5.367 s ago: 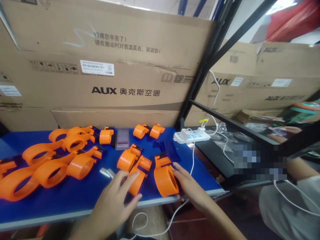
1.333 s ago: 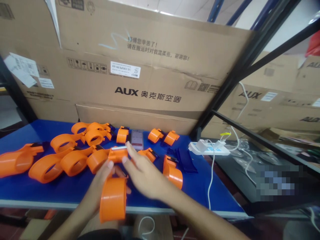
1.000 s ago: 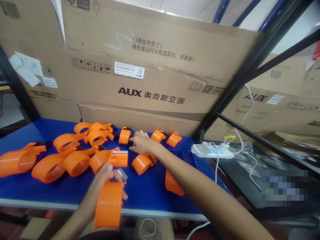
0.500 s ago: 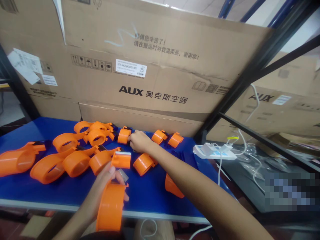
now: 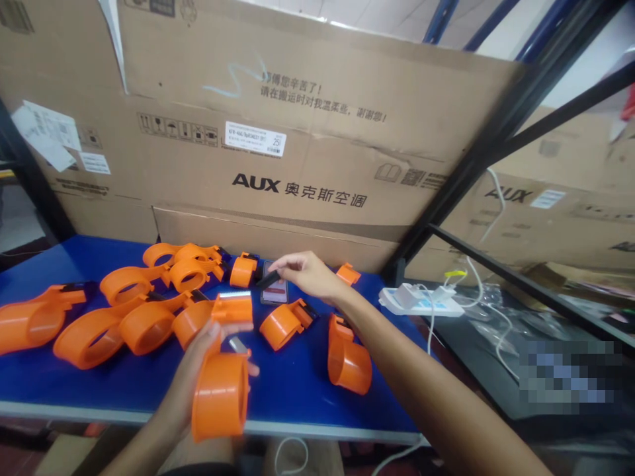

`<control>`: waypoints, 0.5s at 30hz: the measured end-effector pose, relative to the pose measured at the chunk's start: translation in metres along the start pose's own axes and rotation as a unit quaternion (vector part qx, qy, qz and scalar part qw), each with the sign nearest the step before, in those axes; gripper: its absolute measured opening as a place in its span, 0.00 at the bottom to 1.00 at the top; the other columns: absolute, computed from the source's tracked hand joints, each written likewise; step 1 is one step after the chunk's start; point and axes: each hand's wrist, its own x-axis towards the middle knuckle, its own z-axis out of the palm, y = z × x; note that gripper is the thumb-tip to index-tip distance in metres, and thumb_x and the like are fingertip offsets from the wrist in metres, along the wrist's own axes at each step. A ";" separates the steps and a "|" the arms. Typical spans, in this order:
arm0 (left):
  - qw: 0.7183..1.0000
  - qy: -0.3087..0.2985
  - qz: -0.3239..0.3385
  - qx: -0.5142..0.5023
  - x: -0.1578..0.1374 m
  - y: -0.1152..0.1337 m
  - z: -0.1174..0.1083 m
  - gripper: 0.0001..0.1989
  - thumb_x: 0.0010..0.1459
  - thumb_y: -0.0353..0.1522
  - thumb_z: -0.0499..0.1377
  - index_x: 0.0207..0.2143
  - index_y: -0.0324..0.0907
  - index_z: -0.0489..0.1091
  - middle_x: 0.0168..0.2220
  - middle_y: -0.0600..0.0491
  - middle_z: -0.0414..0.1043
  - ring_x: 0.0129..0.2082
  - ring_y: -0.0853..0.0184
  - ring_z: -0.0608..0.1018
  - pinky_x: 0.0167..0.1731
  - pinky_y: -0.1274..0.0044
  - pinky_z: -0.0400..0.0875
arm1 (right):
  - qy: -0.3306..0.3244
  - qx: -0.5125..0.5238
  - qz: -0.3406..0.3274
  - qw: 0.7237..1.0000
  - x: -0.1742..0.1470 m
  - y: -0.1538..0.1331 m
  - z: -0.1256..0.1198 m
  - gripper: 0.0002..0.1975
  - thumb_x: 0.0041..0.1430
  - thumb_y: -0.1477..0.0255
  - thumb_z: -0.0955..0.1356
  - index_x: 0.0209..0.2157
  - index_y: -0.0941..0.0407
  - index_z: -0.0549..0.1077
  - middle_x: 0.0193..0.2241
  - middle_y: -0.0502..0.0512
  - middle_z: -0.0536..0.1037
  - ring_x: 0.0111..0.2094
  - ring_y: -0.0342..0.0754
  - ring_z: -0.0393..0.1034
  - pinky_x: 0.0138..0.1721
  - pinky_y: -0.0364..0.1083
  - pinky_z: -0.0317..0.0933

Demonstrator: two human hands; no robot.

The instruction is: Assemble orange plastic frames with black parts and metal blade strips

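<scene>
My left hand (image 5: 206, 340) is closed around the handle of an orange tape dispenser (image 5: 219, 400), its ring hanging below and its white toothed edge facing up. A small clear or metallic tab (image 5: 238, 344) shows by the fingers. Between the fingertips of my right hand (image 5: 307, 272) is a small black strip (image 5: 268, 280), held above a phone-like flat device (image 5: 276, 293) on the blue tabletop (image 5: 307, 403). Left of that hand stands an orange dispenser with a black end piece (image 5: 243, 271). Another orange dispenser (image 5: 282, 327) lies nearer me, below the device.
Several more orange dispensers (image 5: 94, 337) crowd the left side, and one (image 5: 350, 365) lies at right under my forearm. A large cardboard box (image 5: 297, 152) backs the table. A white power strip (image 5: 421, 301) with cables sits by a black rack post (image 5: 456, 152).
My right hand has lifted and moved right from the back of the table, now showing the black strip. The flat device has come into view. My left hand still grips its dispenser.
</scene>
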 end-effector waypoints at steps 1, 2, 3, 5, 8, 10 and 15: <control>1.000 0.008 -0.008 -0.013 0.001 0.001 0.003 0.33 0.60 0.54 0.58 0.57 0.38 0.69 0.30 0.41 0.82 0.23 0.56 0.82 0.24 0.70 0.76 | -0.011 0.078 -0.002 0.997 -0.010 -0.004 0.000 0.14 0.65 0.73 0.64 0.43 0.57 0.81 0.36 0.54 0.83 0.35 0.45 0.77 0.39 0.44 0.70; 0.999 0.014 -0.022 -0.021 0.001 0.001 0.006 0.35 0.60 0.53 0.58 0.60 0.39 0.67 0.31 0.40 0.83 0.23 0.55 0.82 0.24 0.70 0.77 | -0.026 0.137 -0.002 0.990 -0.020 -0.007 0.001 0.13 0.65 0.72 0.64 0.42 0.57 0.81 0.35 0.53 0.83 0.35 0.45 0.77 0.39 0.45 0.70; 0.999 0.019 -0.034 -0.023 0.001 0.001 0.010 0.37 0.60 0.53 0.59 0.62 0.38 0.65 0.32 0.40 0.83 0.22 0.55 0.82 0.24 0.69 0.77 | -0.032 0.174 -0.001 0.984 -0.030 -0.011 0.003 0.12 0.64 0.72 0.65 0.41 0.57 0.81 0.34 0.53 0.83 0.35 0.45 0.77 0.40 0.45 0.70; 0.998 0.020 -0.050 -0.016 0.000 0.000 0.020 0.38 0.59 0.52 0.61 0.64 0.38 0.63 0.30 0.40 0.82 0.21 0.54 0.82 0.22 0.69 0.77 | -0.015 0.190 0.001 0.982 -0.048 -0.018 0.007 0.11 0.63 0.73 0.66 0.39 0.56 0.81 0.35 0.53 0.83 0.36 0.46 0.77 0.42 0.47 0.70; 0.998 0.010 -0.049 -0.031 -0.002 -0.003 0.035 0.37 0.59 0.51 0.62 0.64 0.40 0.63 0.30 0.43 0.82 0.22 0.55 0.83 0.22 0.69 0.77 | 0.037 0.198 0.017 0.979 -0.069 -0.026 0.013 0.09 0.63 0.72 0.68 0.38 0.55 0.81 0.37 0.54 0.83 0.38 0.47 0.77 0.43 0.48 0.70; 0.997 0.004 -0.033 -0.067 0.001 -0.004 0.046 0.35 0.60 0.48 0.63 0.63 0.39 0.64 0.31 0.44 0.82 0.24 0.55 0.83 0.26 0.69 0.79 | 0.067 0.232 0.029 0.970 -0.080 -0.030 0.018 0.08 0.63 0.70 0.69 0.40 0.55 0.81 0.37 0.54 0.83 0.37 0.47 0.78 0.41 0.48 0.71; 0.989 -0.042 0.018 -0.142 0.018 -0.007 0.062 0.27 0.60 0.41 0.62 0.58 0.39 0.70 0.39 0.45 0.83 0.33 0.54 0.85 0.32 0.70 0.79 | 0.066 0.379 0.037 0.922 -0.100 -0.046 0.028 0.10 0.65 0.67 0.69 0.44 0.55 0.79 0.38 0.54 0.84 0.31 0.45 0.78 0.37 0.47 0.74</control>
